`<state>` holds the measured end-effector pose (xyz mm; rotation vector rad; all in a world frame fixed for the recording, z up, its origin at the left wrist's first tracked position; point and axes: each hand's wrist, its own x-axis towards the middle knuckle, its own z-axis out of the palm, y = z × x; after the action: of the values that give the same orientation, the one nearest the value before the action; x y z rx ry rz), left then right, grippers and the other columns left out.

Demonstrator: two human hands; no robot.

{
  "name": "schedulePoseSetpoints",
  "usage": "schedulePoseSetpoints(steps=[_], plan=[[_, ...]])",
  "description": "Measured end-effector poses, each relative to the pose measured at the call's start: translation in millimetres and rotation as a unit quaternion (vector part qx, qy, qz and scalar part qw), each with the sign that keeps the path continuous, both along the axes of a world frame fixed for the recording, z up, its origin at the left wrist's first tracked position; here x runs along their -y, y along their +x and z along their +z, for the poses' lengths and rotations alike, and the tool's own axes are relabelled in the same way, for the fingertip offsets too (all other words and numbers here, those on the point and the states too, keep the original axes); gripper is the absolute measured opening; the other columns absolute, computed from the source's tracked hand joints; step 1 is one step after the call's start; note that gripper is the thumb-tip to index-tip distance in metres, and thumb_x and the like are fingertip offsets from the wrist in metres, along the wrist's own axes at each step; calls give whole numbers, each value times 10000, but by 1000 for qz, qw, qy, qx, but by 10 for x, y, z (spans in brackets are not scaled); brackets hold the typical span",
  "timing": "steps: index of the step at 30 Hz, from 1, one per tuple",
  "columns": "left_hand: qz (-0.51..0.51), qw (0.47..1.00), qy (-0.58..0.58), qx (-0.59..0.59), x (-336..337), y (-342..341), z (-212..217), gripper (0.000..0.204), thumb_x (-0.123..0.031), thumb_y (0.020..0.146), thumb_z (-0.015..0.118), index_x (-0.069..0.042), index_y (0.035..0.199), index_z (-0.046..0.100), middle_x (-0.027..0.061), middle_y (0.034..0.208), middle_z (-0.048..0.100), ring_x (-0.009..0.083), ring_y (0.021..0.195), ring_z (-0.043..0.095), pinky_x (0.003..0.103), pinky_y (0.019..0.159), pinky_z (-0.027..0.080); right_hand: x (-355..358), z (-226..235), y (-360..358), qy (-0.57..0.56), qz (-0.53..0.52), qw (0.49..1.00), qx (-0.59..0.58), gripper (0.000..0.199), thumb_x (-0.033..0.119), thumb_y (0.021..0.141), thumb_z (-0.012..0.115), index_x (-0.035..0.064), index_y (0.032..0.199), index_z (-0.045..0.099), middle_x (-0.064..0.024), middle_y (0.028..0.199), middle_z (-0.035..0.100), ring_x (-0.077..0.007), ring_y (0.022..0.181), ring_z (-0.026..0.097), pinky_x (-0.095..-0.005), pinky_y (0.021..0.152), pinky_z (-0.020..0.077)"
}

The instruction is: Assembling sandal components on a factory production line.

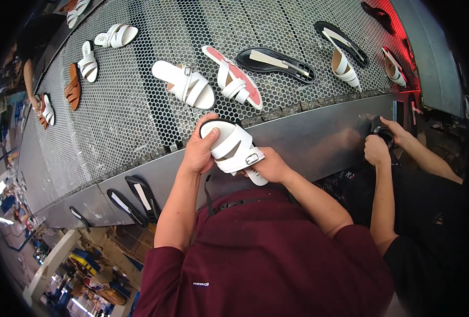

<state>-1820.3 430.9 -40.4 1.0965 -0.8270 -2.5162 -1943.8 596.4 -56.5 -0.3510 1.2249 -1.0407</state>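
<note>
I hold a white strappy sandal (230, 141) in front of me, above the near edge of the metal conveyor. It has a small buckle and a dark sole edge shows around its toe. My left hand (196, 150) is closed around the toe end, its thumb pressing on the insole. My right hand (271, 165) grips the strap side by the buckle; some of its fingers are hidden under the straps. Just beyond my hands lie another white sandal (177, 84) and a white sandal upper with a pinkish-red underside (253, 95). A glossy black sole (245, 55) rests beside them.
The perforated conveyor (123, 105) carries more white sandals (119, 36) and a brown sandal (72, 90). Black soles (142, 195) lean along its side wall. At right, a co-worker's hands (377, 148) hold a black shoe part; another person's hand (36, 103) is at far left.
</note>
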Motion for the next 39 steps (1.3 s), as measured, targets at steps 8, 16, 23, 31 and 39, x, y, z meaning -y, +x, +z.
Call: schedulePoseSetpoints(steps=[8,16,23,31,39], plan=[[30,999,-15,14,-143,-28,-16,361,-100,922,565,-58,1262,452,86,1037,614,174,909,612,334,831,507,-86,-79,-14,-3,-15,1000,-5,129,94,853,603,4,921,666,-50,769,667,-108,660,603,-275,611,482],[-199,941,-212,172,31,12,216,275,-118,913,580,14,1154,582,85,1025,658,143,925,615,299,831,496,-104,-11,-149,8,27,999,-42,164,99,853,608,-6,967,660,-53,810,678,-111,710,609,-280,672,492],[-238,929,-235,159,-45,117,193,251,-113,905,582,44,1094,629,94,1016,676,141,917,622,292,814,497,-164,-118,-227,-11,71,997,-21,215,152,846,627,20,1010,668,-72,859,692,-124,744,624,-290,721,495],[-218,937,-214,167,-113,160,198,270,-112,893,594,41,1114,619,88,1022,671,143,935,616,298,839,489,-172,-6,-405,-16,134,986,-97,254,212,839,643,35,1020,671,-99,913,699,-147,810,637,-308,760,489],[-315,837,-363,261,-72,-63,229,258,-215,883,611,29,954,655,115,871,672,146,803,616,291,734,486,-209,-4,-486,-33,198,966,-165,307,289,856,614,14,981,672,-152,904,687,-221,808,655,-336,764,488]])
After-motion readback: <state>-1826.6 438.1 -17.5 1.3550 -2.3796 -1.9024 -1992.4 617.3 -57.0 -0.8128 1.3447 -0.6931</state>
